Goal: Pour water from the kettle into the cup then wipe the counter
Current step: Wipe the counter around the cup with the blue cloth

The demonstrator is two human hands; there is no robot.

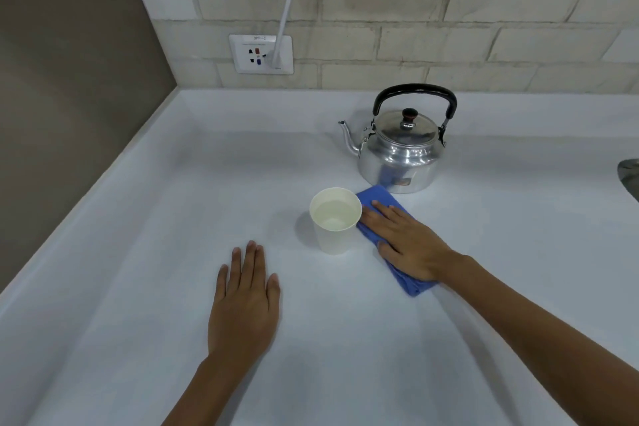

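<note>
Left hand (243, 301): flat on the white desk (138, 252), fingers spread, holding nothing; likely a brace.
Cup (334, 220): white paper, upright at mid-desk, holding clear water; pouring judged done.
Cloth (380, 199): blue, folded, touching the cup's right side, near edge just short of the kettle.
Right hand (404, 240): palm down, fingers extended, pressing the cloth for wiping.
Kettle (403, 145): shiny metal, black handle, lid on, spout leftward, set behind the cloth.
</note>
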